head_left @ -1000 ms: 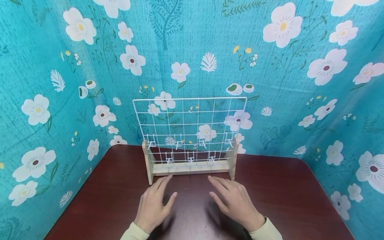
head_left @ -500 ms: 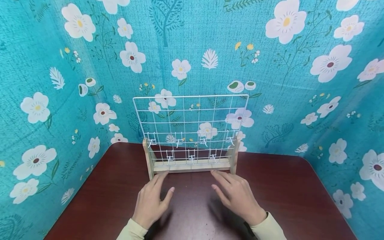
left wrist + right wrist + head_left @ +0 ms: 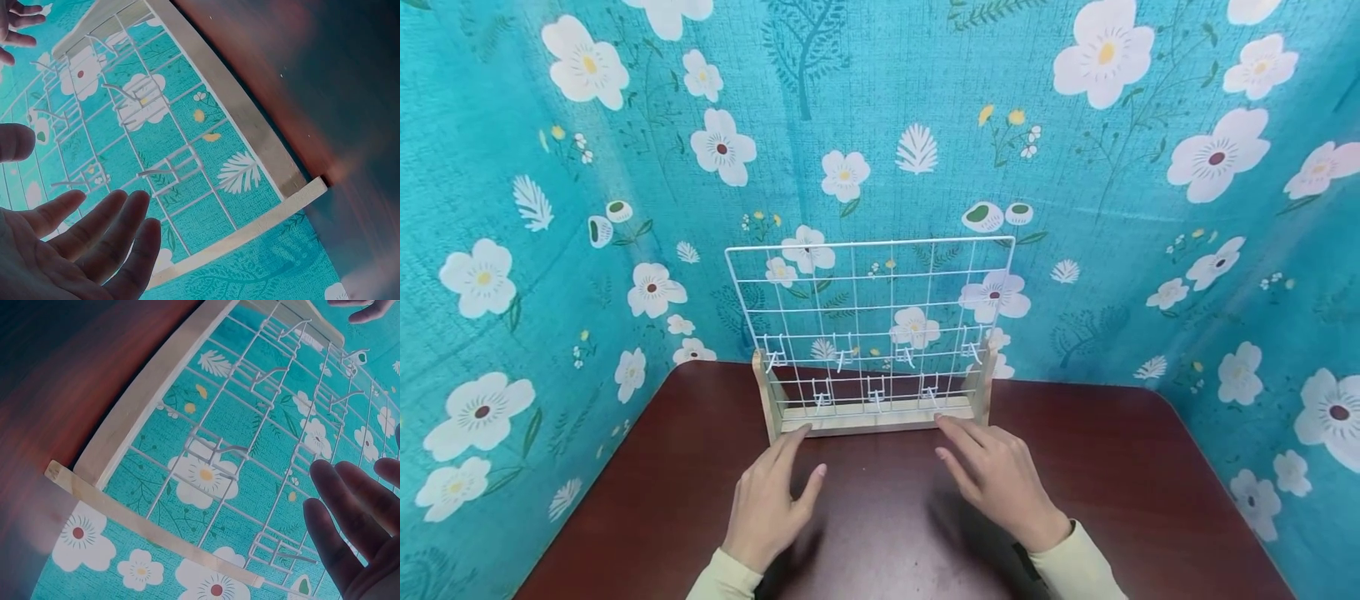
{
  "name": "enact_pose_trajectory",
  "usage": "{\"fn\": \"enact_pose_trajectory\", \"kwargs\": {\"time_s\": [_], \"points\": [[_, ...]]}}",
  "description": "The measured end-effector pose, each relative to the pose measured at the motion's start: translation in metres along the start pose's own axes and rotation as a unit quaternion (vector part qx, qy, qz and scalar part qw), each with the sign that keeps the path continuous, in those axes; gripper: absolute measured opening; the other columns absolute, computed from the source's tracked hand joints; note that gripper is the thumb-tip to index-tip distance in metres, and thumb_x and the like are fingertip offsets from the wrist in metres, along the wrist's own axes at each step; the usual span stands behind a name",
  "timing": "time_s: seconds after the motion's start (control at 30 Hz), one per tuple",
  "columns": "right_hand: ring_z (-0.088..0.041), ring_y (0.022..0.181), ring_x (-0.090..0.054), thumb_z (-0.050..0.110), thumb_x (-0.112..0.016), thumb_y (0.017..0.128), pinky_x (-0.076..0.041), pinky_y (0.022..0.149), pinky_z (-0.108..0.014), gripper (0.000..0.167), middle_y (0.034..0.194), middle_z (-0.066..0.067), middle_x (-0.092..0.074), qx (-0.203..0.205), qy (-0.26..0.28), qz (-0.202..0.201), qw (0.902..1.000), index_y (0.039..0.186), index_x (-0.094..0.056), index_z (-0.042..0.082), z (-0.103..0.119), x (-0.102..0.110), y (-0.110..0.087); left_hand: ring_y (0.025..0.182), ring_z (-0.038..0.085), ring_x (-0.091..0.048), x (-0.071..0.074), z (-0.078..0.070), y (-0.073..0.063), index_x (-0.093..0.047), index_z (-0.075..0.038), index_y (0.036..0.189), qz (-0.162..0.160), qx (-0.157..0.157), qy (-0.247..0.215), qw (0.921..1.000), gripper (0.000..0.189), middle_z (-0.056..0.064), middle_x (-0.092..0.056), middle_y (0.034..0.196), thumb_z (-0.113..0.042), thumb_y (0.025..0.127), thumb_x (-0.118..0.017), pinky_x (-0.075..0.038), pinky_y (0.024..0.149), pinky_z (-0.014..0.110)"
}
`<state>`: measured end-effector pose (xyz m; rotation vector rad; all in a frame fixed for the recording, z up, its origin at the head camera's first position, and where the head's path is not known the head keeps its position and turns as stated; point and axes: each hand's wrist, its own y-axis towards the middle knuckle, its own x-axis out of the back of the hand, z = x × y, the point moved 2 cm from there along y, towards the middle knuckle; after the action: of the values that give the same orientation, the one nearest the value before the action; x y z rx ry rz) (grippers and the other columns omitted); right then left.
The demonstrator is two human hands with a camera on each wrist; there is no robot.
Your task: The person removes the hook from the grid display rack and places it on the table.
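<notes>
A white wire grid rack (image 3: pixel 870 243) stands upright on a wooden base (image 3: pixel 880 422), with wooden side supports. Several small white wire hooks (image 3: pixel 876 396) hang on its lower half in two rows. My left hand (image 3: pixel 766 510) hovers before the rack's left side, fingers loosely extended and holding nothing. In front of the right side is my right hand (image 3: pixel 1003 482), also holding nothing, its index fingertip overlapping the base in the head view. The left wrist view shows the left fingers (image 3: pixel 103 240) spread near the hooks; the right wrist view shows the right fingers (image 3: pixel 350 506) likewise.
The rack stands toward the back of a dark red-brown table (image 3: pixel 1120 467). A turquoise cloth (image 3: pixel 880 100) with white flowers surrounds the table at the back and both sides.
Both hands have drifted forward toward the rack and spread slightly apart, the left to the left and the right to the right. The rack and its hooks stay as they were.
</notes>
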<state>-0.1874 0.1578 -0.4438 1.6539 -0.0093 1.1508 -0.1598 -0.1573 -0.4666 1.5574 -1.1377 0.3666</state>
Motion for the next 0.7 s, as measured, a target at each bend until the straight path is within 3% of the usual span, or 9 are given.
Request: {"fn": "enact_pose_trajectory", "kwargs": {"time_s": [0.27,0.43,0.53,0.7], "points": [[-0.018,0.068,-0.070,0.044,-0.049,0.109,-0.059,0.060,-0.037,0.044,0.111,-0.007,-0.080,-0.007,0.003,0.000,1.0000,0.131,-0.071,0.013,-0.005,0.001,0.002,0.104,0.033,-0.076,0.003,0.007,0.004,-0.061,-0.017,0.143,-0.006,0.009,0.001,0.9999,0.058,0.012,-0.074,0.127,-0.038,0.092,-0.077,-0.062,0.080,0.052],[-0.024,0.080,-0.077,0.033,-0.067,0.100,-0.063,0.068,-0.042,0.038,0.112,-0.009,-0.081,-0.020,0.000,-0.003,0.9998,0.132,-0.071,0.012,-0.012,0.006,0.003,0.084,0.023,-0.073,0.008,0.012,0.005,-0.062,-0.017,0.142,-0.012,0.024,0.004,0.9996,0.058,0.009,-0.074,0.117,-0.036,0.090,-0.078,-0.060,0.068,0.044],[-0.026,0.086,-0.079,0.026,-0.076,0.092,-0.064,0.072,-0.044,0.043,0.114,-0.011,-0.080,-0.028,-0.002,-0.003,0.9996,0.132,-0.071,0.012,-0.015,0.009,0.004,0.080,0.021,-0.070,0.010,0.017,0.007,-0.061,-0.015,0.143,-0.017,0.031,0.002,0.9994,0.058,0.010,-0.074,0.117,-0.035,0.091,-0.078,-0.059,0.065,0.042],[-0.026,0.083,-0.078,0.031,-0.069,0.099,-0.064,0.070,-0.044,0.038,0.112,-0.011,-0.080,-0.035,-0.006,-0.013,0.9993,0.131,-0.071,0.011,-0.022,0.013,0.007,0.099,0.035,-0.076,0.011,0.033,0.017,-0.061,-0.009,0.142,-0.034,0.043,-0.007,0.9985,0.057,0.015,-0.072,0.127,-0.032,0.092,-0.077,-0.062,0.076,0.053]]}}
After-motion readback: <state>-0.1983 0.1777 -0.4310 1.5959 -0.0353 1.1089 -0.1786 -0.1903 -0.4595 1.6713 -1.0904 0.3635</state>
